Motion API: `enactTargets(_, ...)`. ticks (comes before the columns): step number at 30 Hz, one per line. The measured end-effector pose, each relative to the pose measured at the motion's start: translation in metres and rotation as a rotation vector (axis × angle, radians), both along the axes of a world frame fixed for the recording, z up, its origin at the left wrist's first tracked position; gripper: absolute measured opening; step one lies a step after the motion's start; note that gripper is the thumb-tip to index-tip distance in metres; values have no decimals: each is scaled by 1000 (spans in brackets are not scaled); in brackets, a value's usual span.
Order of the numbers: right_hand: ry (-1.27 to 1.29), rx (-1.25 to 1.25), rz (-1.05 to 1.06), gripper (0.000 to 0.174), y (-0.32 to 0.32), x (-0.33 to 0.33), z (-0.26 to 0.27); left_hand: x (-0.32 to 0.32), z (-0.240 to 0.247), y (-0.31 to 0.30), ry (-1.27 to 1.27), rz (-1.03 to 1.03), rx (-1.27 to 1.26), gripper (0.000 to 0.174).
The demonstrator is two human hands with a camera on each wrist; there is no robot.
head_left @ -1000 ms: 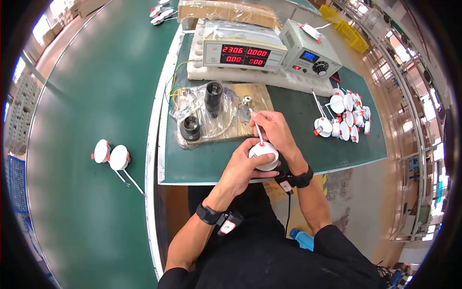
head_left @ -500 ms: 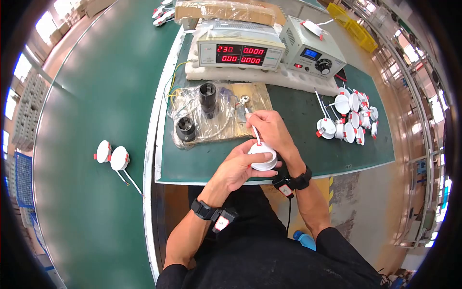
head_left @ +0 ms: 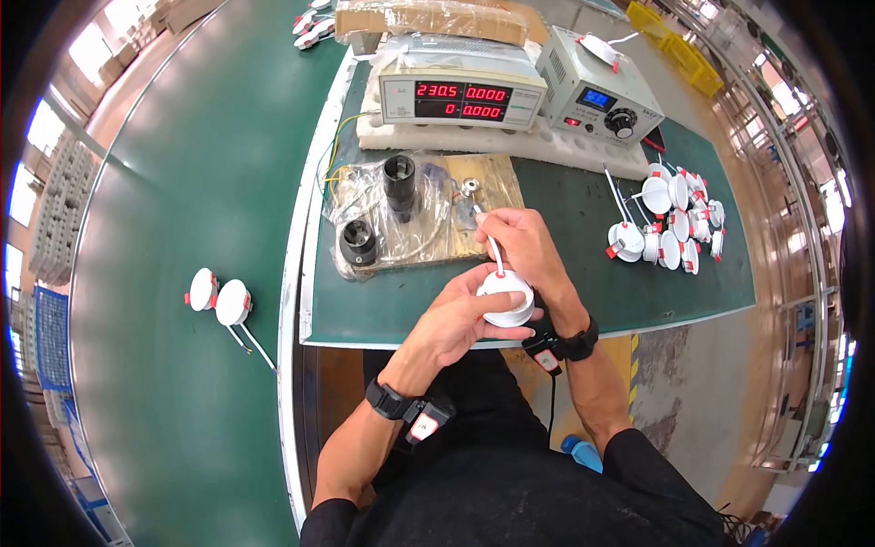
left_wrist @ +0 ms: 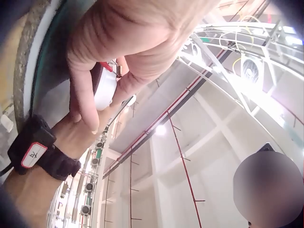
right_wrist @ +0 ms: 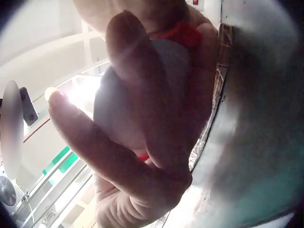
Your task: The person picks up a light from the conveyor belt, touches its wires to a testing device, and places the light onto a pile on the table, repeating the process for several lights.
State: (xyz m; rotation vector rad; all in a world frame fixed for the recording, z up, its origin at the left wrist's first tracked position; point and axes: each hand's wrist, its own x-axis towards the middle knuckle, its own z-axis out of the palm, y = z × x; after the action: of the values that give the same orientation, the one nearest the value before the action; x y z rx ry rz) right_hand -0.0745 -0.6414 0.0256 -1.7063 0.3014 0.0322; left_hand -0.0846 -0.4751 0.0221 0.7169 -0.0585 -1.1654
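Observation:
In the head view my left hand (head_left: 451, 314) grips a white round downlight (head_left: 508, 284), thumb across its face and fingers underneath. A red piece and a spring clip on the downlight (left_wrist: 105, 90) show between the fingers in the left wrist view. My right hand (head_left: 527, 251) pinches the downlight's white cable (head_left: 496, 252), whose upper end points toward a metal plate (head_left: 466, 213) on a plastic-wrapped wooden board (head_left: 499, 173). Beyond the cable end stands a round metal knob (head_left: 470, 187). In the right wrist view, fingers largely cover the downlight (right_wrist: 118, 109).
Two black sockets, one tall (head_left: 398, 182) and one short (head_left: 357, 244), stand on the board. Behind are a meter (head_left: 460, 98) with red digits and a dial unit (head_left: 597, 96). A pile of downlights (head_left: 670, 246) lies right; two more (head_left: 234, 303) lie on the left green surface (head_left: 164, 228).
The head view has shifted slightly. Both hands keep their hold on the downlight and its cable, with only slight movement. The meter's red digits flicker between readings.

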Motion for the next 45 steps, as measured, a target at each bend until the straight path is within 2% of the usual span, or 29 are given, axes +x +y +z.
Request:
enactTargets(8, -5, -116, 25, 31, -6, 7, -3, 5, -3, -4, -15, 1, 6, 42)
enactTargets(14, 9, -82, 11, 31, -5, 6, 0, 7, -1, -1, -27, -29, -18, 42)
enactTargets(20, -16, -55, 4, 30, -5, 6, -6, 10, 3, -1, 100, -16, -7, 38)
enactTargets(23, -48, -38, 21, 33, -6, 7, -10, 4, 3, -4, -24, 15, 18, 39)
enactTargets(27, -12, 35, -5, 34, -4, 5, -8, 4, 0, -8, -44, 23, 43, 40)
enactTargets(33, -8, -72, -8, 31, -5, 5, -7, 2, -1, -11, -28, 50, 77, 40)
enactTargets(38, -12, -48, -4, 32, -4, 5, -7, 1, -1, -9, -43, 52, 72, 42)
enactTargets(41, -37, -61, 4, 32, -6, 6, -13, 5, 7, -9, 105, 48, 47, 39)
enactTargets(45, -34, -49, -3, 29, -4, 5, -6, 3, 6, -10, 67, 55, 46, 40)
